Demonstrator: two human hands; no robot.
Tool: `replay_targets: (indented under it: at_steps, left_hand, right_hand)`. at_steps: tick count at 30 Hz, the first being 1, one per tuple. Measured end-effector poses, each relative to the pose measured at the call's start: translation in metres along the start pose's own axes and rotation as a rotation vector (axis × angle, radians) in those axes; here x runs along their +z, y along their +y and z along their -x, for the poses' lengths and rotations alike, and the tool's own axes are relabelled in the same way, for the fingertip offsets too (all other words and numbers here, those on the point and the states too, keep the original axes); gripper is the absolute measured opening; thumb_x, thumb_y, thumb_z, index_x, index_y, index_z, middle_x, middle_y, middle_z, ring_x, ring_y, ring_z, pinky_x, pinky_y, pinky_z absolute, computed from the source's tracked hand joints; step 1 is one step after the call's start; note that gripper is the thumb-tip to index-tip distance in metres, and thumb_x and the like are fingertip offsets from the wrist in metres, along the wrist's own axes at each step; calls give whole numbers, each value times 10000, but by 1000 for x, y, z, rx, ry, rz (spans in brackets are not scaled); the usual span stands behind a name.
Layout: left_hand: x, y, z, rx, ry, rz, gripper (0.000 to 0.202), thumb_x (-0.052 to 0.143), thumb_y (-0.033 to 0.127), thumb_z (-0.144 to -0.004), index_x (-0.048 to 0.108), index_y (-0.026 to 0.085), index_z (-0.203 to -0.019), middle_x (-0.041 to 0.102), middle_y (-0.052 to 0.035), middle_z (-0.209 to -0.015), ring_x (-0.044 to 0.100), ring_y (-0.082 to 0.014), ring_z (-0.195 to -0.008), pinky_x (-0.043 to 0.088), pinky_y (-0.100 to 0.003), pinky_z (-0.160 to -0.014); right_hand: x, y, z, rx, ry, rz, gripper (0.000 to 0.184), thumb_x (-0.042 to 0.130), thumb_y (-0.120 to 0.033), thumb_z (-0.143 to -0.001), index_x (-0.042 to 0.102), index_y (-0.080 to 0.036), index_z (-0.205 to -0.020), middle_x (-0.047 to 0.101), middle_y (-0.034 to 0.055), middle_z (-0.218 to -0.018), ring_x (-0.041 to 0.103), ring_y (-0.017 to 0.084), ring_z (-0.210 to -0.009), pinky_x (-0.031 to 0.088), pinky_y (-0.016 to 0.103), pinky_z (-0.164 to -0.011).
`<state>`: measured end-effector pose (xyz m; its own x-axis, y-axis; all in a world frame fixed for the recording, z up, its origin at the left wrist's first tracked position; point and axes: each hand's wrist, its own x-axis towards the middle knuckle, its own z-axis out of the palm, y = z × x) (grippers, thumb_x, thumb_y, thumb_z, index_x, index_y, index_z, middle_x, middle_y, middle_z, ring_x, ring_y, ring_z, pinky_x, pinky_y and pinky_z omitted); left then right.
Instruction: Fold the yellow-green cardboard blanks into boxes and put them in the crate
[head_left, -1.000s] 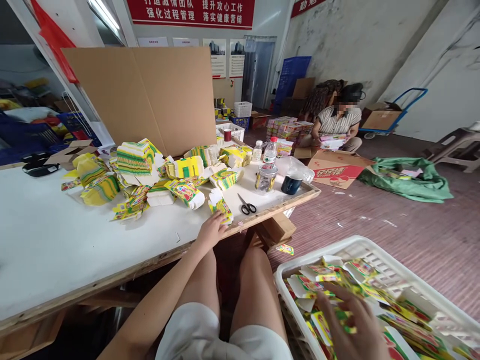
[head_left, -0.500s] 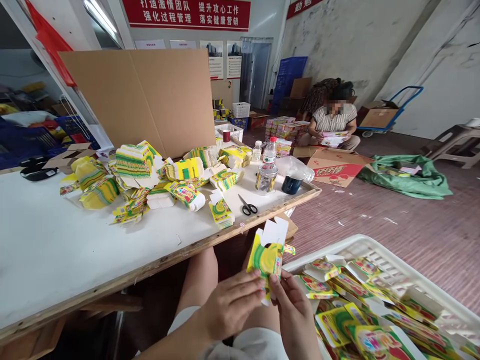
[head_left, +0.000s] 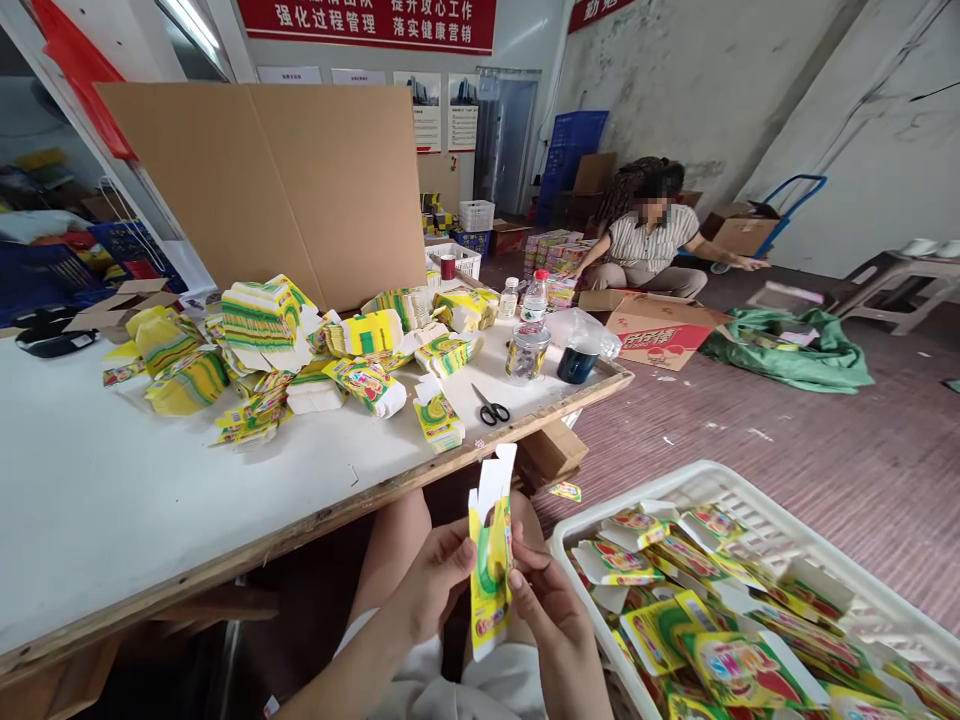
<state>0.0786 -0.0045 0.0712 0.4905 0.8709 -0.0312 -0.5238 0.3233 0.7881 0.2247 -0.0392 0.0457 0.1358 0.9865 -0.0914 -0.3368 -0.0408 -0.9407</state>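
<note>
A yellow and green printed carton (head_left: pixel 491 570), its white flaps standing up at the top, is held upright over my lap. My left hand (head_left: pixel 433 580) grips its left edge, with the thumb on the printed face. On the right edge, my right hand (head_left: pixel 551 605) pinches it between thumb and fingers. The white basket (head_left: pixel 564 545) to my right holds many similar cartons (head_left: pixel 750 672). Stacks of flat cartons (head_left: pixel 266 325) lie heaped on the white table (head_left: pixel 97 520). One small stack (head_left: pixel 437 418) sits at the table's near edge.
Black-handled scissors (head_left: pixel 491 410) lie beside the small stack. A glass jar (head_left: pixel 527 352), a dark mug (head_left: pixel 577 362) and a red-capped bottle (head_left: pixel 535 300) stand at the table's corner. A large cardboard sheet (head_left: pixel 262 190) stands behind. Across the floor a person (head_left: pixel 652 245) sits by a red box (head_left: pixel 664 330).
The carton has turned more edge-on and moved left and lower, with both hands still on it. The seated person has stretched out both arms. The view has shifted slightly.
</note>
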Motion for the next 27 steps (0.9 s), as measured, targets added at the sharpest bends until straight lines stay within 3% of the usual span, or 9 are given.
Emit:
replay_targets:
  at_steps: [5,9,13,16,18,21,23,25,27]
  left_hand:
    - [-4,-7,-4,19,207,-245,558,694,614,-816,719,127,-1085,779,-141,-996,727,-309,-938,559,-386,-813]
    - [-5,-12,-2,55,262,-341,481,671,542,-870,627,174,-1176,756,-116,-1099,706,-286,-1015,555,-337,-797]
    - [-4,-11,8,95,310,-519,639,693,452,-878,372,237,-1387,720,-126,-1178,702,-276,-1064,561,-347,-825]
    - [-7,-2,14,50,204,-550,661,647,424,-916,304,245,-1452,714,-126,-1181,684,-272,-1104,544,-360,-881]
    - [-11,4,15,-28,85,-525,606,656,407,-914,374,248,-1426,722,-106,-1149,688,-256,-1069,536,-342,-872]
    - [-16,9,17,-158,-47,-453,483,726,384,-865,511,235,-1272,737,-69,-1041,709,-203,-879,534,-293,-754]
    - [-16,9,18,-206,-75,-411,484,772,382,-826,528,228,-1215,736,-57,-992,702,-180,-807,514,-265,-694]
    - [-14,7,18,-215,-75,-361,652,795,399,-801,448,257,-1335,735,-55,-990,704,-181,-798,504,-264,-684]
    - [-12,5,18,-213,-78,-322,849,797,418,-794,301,289,-1471,737,-60,-1012,708,-189,-805,513,-291,-715]
  right_hand:
    - [4,-4,3,-27,-47,101,364,795,-518,-765,748,-201,-937,777,103,-878,721,267,-792,605,368,-705]
    - [7,2,4,-43,14,170,383,727,-574,-807,675,-194,-810,743,86,-756,679,232,-644,586,341,-601]
    - [-1,2,3,-159,71,314,354,696,-516,-859,650,-204,-1023,737,75,-862,641,192,-653,551,292,-611]
    - [-9,-7,3,-182,-18,356,465,676,-460,-893,562,-239,-1286,722,50,-932,611,167,-646,524,270,-613]
    - [-15,-15,3,-151,-99,344,466,653,-457,-910,557,-252,-1317,707,43,-946,634,180,-708,536,281,-664]
    - [-22,-24,2,-115,-206,365,307,597,-469,-944,650,-233,-1134,689,40,-883,648,197,-762,531,279,-674]
    - [-25,-25,1,-144,-220,425,283,561,-476,-961,674,-218,-933,659,32,-791,620,191,-716,508,265,-625]
    - [-25,-24,0,-197,-186,474,311,570,-477,-953,667,-212,-822,645,36,-762,608,195,-713,501,269,-627]
    - [-25,-21,-1,-222,-116,439,255,608,-470,-934,677,-225,-930,672,49,-819,628,209,-754,519,287,-671]
